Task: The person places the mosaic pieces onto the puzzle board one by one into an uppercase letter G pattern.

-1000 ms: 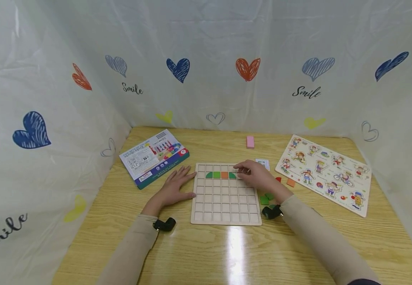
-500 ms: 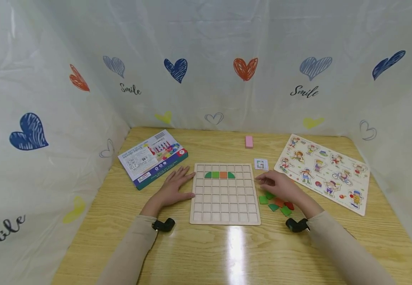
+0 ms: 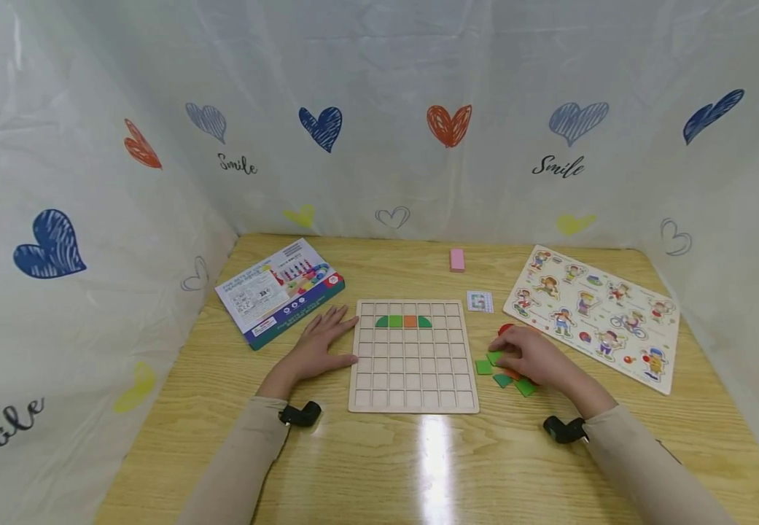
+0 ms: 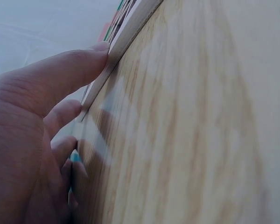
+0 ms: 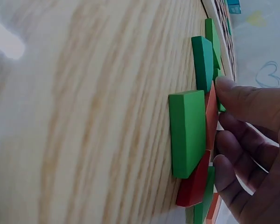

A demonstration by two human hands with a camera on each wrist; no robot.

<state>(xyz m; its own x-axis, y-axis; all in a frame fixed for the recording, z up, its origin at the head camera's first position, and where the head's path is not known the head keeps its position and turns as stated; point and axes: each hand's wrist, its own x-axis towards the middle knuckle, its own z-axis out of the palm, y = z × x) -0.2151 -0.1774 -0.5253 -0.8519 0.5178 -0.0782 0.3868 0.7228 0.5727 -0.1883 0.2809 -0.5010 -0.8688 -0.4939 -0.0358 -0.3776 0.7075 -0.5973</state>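
right hand [image 3: 528, 357], fingers curled over small flat green, red and orange wooden tiles [image 5: 189, 133] on the wooden tabletop [image 3: 418, 467], grip unclear | tiles seem light, stiff, smooth; we'd pinch the thin edges | tiles flat, no clear long axis | left hand [image 3: 321, 344] flat, thumb on pale wooden grid board [image 3: 412, 364]

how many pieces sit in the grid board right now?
4, in one row of the square wooden grid board: green quarter-round, green square, orange square, green quarter-round. Nothing covers the board.
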